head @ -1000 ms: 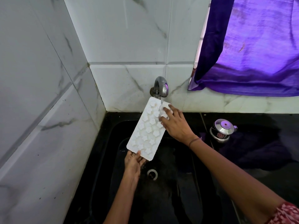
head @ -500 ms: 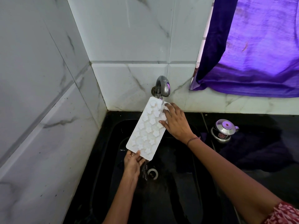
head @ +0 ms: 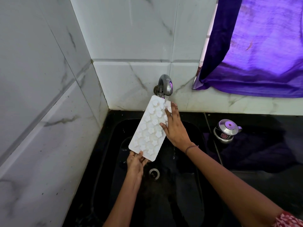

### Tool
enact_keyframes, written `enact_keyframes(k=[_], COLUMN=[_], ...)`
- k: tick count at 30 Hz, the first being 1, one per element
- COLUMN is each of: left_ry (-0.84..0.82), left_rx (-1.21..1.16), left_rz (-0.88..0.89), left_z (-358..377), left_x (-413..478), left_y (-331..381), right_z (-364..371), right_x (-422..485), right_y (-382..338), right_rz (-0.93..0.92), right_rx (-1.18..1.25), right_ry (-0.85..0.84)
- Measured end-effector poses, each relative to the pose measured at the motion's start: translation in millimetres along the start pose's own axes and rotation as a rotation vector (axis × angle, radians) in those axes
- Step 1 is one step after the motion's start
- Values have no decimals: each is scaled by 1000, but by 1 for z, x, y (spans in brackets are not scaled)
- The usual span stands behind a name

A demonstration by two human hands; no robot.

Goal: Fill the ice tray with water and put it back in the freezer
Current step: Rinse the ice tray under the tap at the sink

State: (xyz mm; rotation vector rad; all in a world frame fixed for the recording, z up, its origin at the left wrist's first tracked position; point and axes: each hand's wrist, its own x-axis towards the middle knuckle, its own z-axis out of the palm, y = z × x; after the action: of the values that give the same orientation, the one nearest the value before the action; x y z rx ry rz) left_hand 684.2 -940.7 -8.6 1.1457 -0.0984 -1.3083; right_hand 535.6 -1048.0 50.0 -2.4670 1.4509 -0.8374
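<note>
L hand (head: 136, 163): thumb on top, fingers curled under, pinching near short end of white ice tray (head: 148, 130). R hand (head: 175, 130): fingers nearly straight, laid along tray's far R edge, thumb on top face. Tray spanning betw. both hands, held slanted over black sink (head: 180, 202), flower-shaped cells up. Just past R fingertips, tap (head: 165, 84) running, thin water stream (head: 166, 99) hitting tray's far corner. Beside L wrist, drain (head: 154, 173). Well R of R hand, steel pot (head: 226, 131) on counter (head: 270, 190); purple curtain (head: 262, 46) above.

The ice tray (head: 150, 126) slants over the sink (head: 193, 128) beneath the tap (head: 165, 85), a pot (head: 227, 131) to the right.
</note>
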Motion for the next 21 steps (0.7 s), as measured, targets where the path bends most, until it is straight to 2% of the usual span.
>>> enact_keyframes(k=[4, 7, 10, 15, 21], left_ry=[5, -19, -40, -34, -8], left_rx=[-8, -36, -133, -238, -285], left_rz=[-27, -59, -77, -89, -110], left_z=[2, 8, 17, 19, 25], left_x=[-3, -6, -9, -9, -11], left_y=[-7, -8, -5, 2, 2], right_z=[-2, -9, -2, 1, 11], right_x=[-10, -12, -10, 3, 5], right_y=[0, -4, -4, -11, -24], right_rz=[18, 19, 28, 50, 42], right_rx=[136, 169, 71, -74, -57], right_ry=[37, -7, -63, -40, -81])
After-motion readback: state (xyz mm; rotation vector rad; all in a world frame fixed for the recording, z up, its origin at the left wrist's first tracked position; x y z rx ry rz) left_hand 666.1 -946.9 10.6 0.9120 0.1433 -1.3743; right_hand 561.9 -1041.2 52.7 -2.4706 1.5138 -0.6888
